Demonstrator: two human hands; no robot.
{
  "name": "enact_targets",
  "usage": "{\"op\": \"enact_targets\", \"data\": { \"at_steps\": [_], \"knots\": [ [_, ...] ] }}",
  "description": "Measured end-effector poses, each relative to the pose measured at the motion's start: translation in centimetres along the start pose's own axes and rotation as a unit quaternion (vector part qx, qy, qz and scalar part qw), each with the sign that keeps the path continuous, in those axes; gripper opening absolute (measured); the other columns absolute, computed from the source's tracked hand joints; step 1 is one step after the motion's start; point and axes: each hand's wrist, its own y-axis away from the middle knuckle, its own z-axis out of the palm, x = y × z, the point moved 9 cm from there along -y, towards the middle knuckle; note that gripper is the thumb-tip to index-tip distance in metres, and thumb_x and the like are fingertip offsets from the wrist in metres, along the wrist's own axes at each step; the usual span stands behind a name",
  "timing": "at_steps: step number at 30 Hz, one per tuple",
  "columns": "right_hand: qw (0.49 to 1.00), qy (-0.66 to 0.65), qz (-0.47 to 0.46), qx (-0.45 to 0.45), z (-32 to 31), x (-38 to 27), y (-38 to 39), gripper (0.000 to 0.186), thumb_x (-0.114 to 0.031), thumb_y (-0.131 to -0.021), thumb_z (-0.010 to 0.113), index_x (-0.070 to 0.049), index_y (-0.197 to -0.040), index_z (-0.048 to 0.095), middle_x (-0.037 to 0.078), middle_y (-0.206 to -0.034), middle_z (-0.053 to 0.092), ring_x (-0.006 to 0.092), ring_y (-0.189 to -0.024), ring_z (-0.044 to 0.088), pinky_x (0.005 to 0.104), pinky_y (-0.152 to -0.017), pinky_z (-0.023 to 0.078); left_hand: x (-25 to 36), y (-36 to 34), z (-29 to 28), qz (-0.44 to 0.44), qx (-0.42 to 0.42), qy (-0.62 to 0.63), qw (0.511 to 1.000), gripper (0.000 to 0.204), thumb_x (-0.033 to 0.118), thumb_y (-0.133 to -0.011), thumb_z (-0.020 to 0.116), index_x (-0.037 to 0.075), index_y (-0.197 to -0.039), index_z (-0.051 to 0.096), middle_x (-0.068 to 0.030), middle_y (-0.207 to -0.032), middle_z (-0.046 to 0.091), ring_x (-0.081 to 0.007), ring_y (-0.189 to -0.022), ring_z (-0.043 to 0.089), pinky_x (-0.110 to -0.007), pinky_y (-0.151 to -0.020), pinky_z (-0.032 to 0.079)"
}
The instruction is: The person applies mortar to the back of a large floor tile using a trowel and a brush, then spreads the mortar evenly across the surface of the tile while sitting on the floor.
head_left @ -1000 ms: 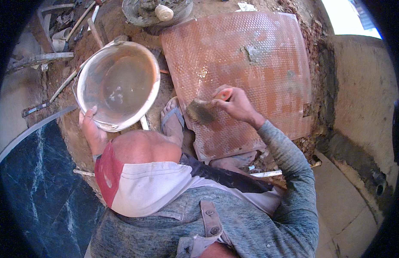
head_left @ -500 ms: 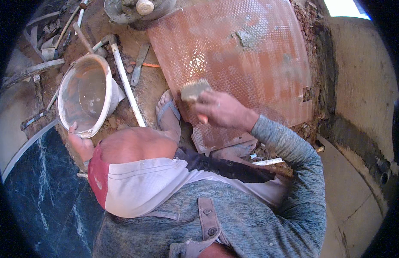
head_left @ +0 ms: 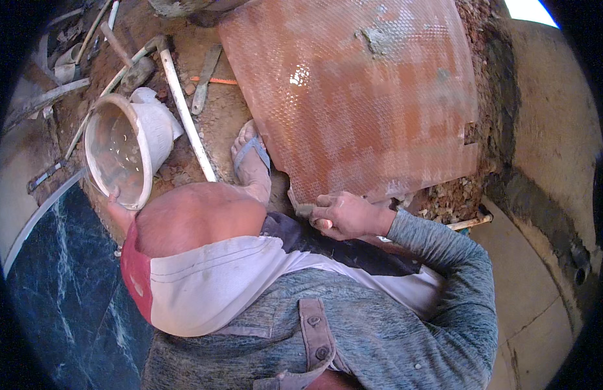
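A large reddish tile [head_left: 360, 123], its upper face covered in small raised bumps and partly wet, lies before me with a grey dab of cement [head_left: 376, 39] on it. Closed around a brush [head_left: 304, 210], my right hand [head_left: 354, 216] is at the tile's near edge; the bristles are mostly hidden by the fingers and the edge. Over on the left a whitish bucket [head_left: 159, 133] stands tilted, some cloudy water inside. My left hand [head_left: 121, 211] grips its near rim, with part of the hand hidden behind my knee.
Beside my sandalled foot [head_left: 251, 156] lies a white pipe [head_left: 187, 117]. Beyond are a trowel-like flat tool [head_left: 207, 78] and a hammer [head_left: 135, 73]. A dark marbled slab [head_left: 67, 286] is at lower left; a cement-smeared wall [head_left: 548, 117] rises on the right.
My right hand has drawn the brush back toward me, from the tile's middle-left to its near edge. The bucket tips more toward the left, still held by my left hand.
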Motion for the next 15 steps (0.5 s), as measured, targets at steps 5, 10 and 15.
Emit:
{"op": "enact_targets", "data": {
  "at_steps": [5, 10, 15],
  "knots": [
    [0.996, -0.060, 0.001, 0.061, 0.3, 2.2, 0.0, 0.016, -0.019, -0.084, 0.064, -0.007, -0.094, 0.060, 0.014, -0.082, 0.056, 0.0377, -0.080, 0.061, 0.0469, -0.072, 0.051, 0.1, -0.5, -0.1, 0.004, 0.005, -0.010, 1.000, 0.039, 0.013, -0.089, 0.059, -0.003, -0.123, 0.051, -0.0165, -0.111, 0.059, -0.0265, -0.101, 0.058, -0.040, -0.091, 0.046],
    [0.989, -0.006, 0.056, 0.138, -3.4, 4.1, 1.2, 0.015, -0.014, -0.082, 0.070, -0.007, -0.093, 0.063, 0.014, -0.087, 0.061, 0.0359, -0.082, 0.062, 0.0446, -0.072, 0.051, 0.2, -0.8, -0.3, 0.009, 0.008, -0.020, 1.000, 0.036, 0.015, -0.089, 0.060, -0.002, -0.120, 0.053, -0.0154, -0.107, 0.060, -0.0253, -0.098, 0.059, -0.039, -0.088, 0.046],
    [0.944, 0.046, 0.097, 0.313, -11.3, 3.1, 3.2, 0.016, -0.005, -0.079, 0.073, -0.007, -0.092, 0.064, 0.011, -0.082, 0.063, 0.0308, -0.078, 0.063, 0.0410, -0.069, 0.052, 0.1, -0.7, -1.2, 0.014, 0.019, -0.032, 0.999, 0.034, 0.016, -0.090, 0.061, -0.002, -0.117, 0.054, -0.0143, -0.103, 0.060, -0.0241, -0.094, 0.059, -0.038, -0.085, 0.047]
  ]
}}
